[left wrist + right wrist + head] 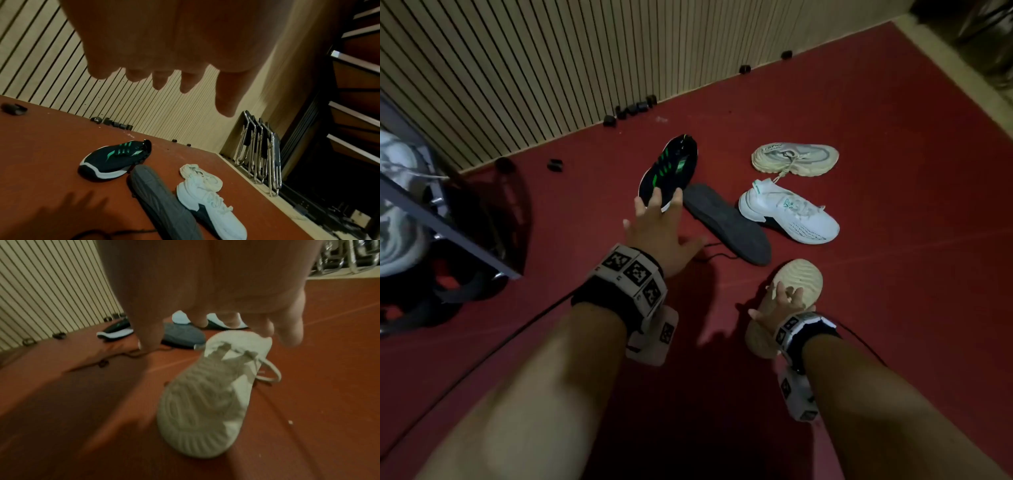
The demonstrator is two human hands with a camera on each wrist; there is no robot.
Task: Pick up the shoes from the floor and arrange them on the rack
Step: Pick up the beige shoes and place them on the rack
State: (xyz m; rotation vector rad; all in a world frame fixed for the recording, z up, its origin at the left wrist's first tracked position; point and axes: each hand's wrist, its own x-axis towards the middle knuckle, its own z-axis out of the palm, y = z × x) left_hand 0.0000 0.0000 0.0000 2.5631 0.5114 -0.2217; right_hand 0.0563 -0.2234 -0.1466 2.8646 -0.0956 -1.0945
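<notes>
Several shoes lie on the red floor (893,137). My left hand (657,212) is open with fingers spread, just short of the toe of a black shoe with green stripes (671,168), (115,157). My right hand (777,305) lies with spread, straight fingers on the ribbed sole of an upturned cream shoe (801,277), (205,399); the thumb stands off to the left. A dark grey shoe (726,222) lies sole up. Beside it are a white shoe (791,216) and another cream shoe (794,159). The rack (448,226) stands at the left, with grey-white shoes (397,164) on it.
A slatted wall (517,68) runs behind the shoes, with small black objects (637,108) along its foot. Folded metal chairs (259,154) lean at the far right, next to a dark staircase (353,97). A black cable (715,255) trails on the floor.
</notes>
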